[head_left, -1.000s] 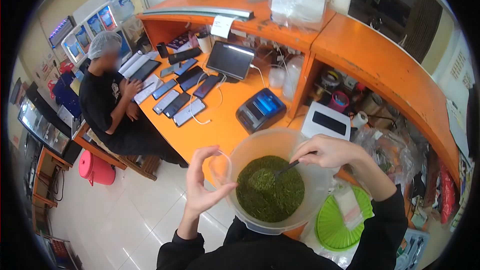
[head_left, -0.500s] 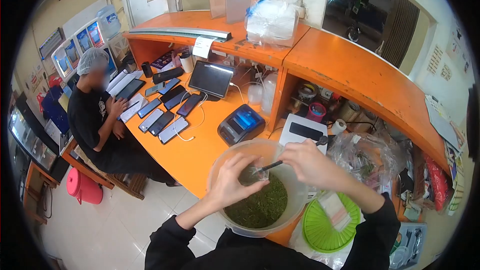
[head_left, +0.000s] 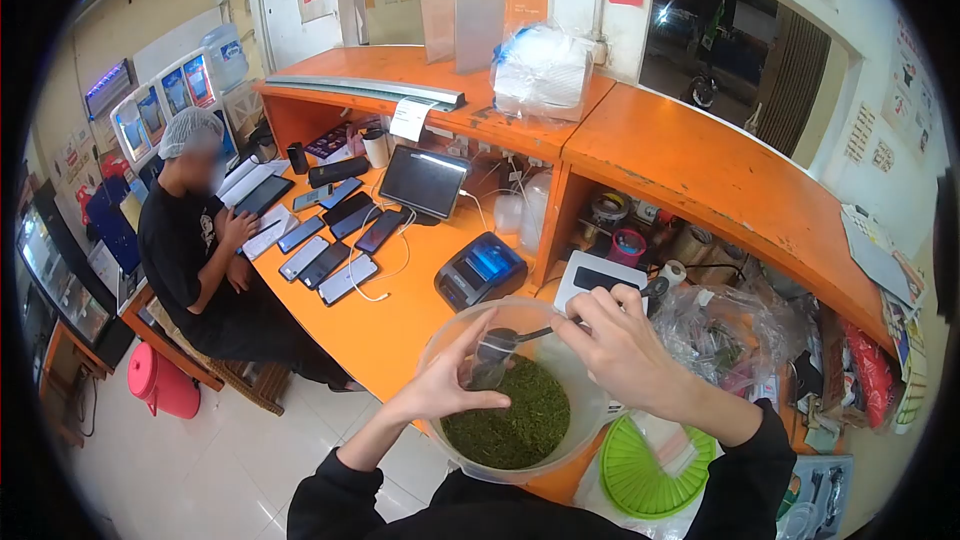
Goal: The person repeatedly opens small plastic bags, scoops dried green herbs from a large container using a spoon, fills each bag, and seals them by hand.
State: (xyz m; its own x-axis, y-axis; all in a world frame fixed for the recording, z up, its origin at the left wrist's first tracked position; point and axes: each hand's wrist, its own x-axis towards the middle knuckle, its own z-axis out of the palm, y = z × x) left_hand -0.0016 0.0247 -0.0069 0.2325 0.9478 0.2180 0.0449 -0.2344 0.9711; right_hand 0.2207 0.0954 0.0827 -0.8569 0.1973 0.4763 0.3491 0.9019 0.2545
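Observation:
A large translucent tub stands in front of me, with finely chopped green herbs in its bottom. Over its left side, my left hand curves around a small clear plastic cup, partly hidden by the fingers. My right hand pinches the dark handle of a spoon, whose bowl is at the cup's mouth. A dark rounded end of the handle sticks out beyond the right hand. Whether the spoon bowl holds anything is hard to make out.
Several phones, a tablet on a stand and a receipt printer occupy the orange counter. A green slotted lid, a white scale and a plastic bag are at right. A seated person writes at left.
The spoon's bowl has tipped over and now shows its dark back at the cup. My left hand has opened wider around the cup, and the view has shifted slightly.

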